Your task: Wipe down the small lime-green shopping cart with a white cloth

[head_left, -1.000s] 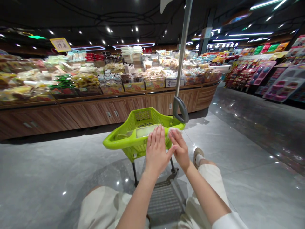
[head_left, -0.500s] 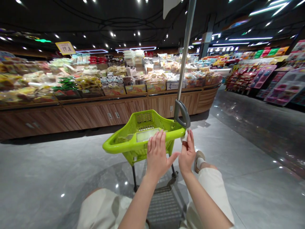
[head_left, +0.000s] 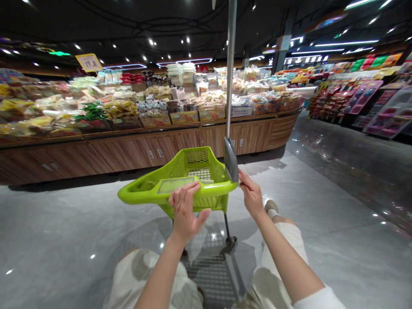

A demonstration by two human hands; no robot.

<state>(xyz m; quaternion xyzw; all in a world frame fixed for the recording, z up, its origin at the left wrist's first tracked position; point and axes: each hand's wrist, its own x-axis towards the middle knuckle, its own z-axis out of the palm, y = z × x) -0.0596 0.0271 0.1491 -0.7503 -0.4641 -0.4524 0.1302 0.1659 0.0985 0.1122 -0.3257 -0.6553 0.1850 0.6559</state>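
Observation:
A lime green shopping cart (head_left: 141, 197) stands in front of me on a shiny grey floor. My left hand (head_left: 185, 210) curls its fingers over the cart's rear rim. My right hand (head_left: 250, 195) is closed beside the rim's right corner, touching the grey base (head_left: 231, 159) of an upright metal pole (head_left: 229, 68) fixed to the cart. What the right fingers pinch is hidden. A pale flat packet (head_left: 174, 184) lies inside the basket. My legs in light trousers show below.
A long wooden counter (head_left: 154, 148) piled with packaged foods curves across the background, with a yellow price sign (head_left: 88, 62) above it. Shelves of colourful goods (head_left: 363, 98) line the right side. The cart's lower grey rack (head_left: 214, 274) sits between my legs.
The cart has swung to the left and the pole now stands upright. My left hand went from flat on the rim to curled over it. The white scrap in my right hand is out of sight.

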